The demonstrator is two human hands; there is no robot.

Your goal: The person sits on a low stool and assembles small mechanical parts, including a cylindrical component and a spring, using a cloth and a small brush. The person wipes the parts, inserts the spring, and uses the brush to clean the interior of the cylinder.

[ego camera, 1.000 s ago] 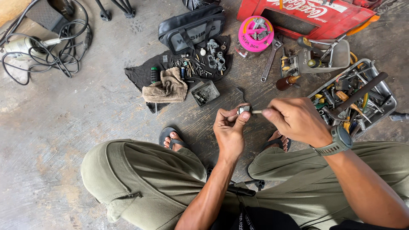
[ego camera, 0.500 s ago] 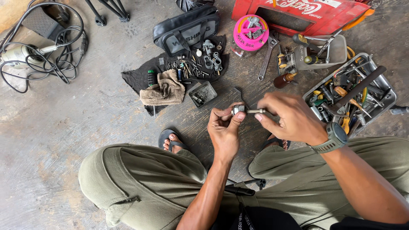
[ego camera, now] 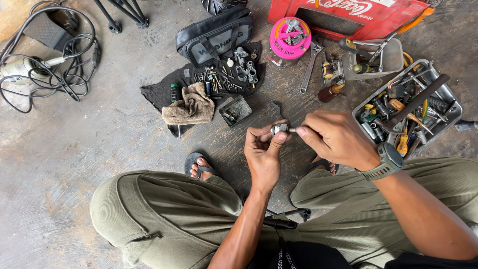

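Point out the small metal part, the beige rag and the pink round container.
small metal part point(ego camera: 280, 128), head view, its shiny body.
beige rag point(ego camera: 189, 105), head view, its folded middle.
pink round container point(ego camera: 293, 34), head view, its lid.

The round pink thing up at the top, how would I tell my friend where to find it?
Start at the big red crate lying on the concrete floor at the top of the picture. Just below its left end, right of the black bag, sits the round container with the bright pink lid, small metal parts resting on top. Nothing else nearby is pink or round like it.
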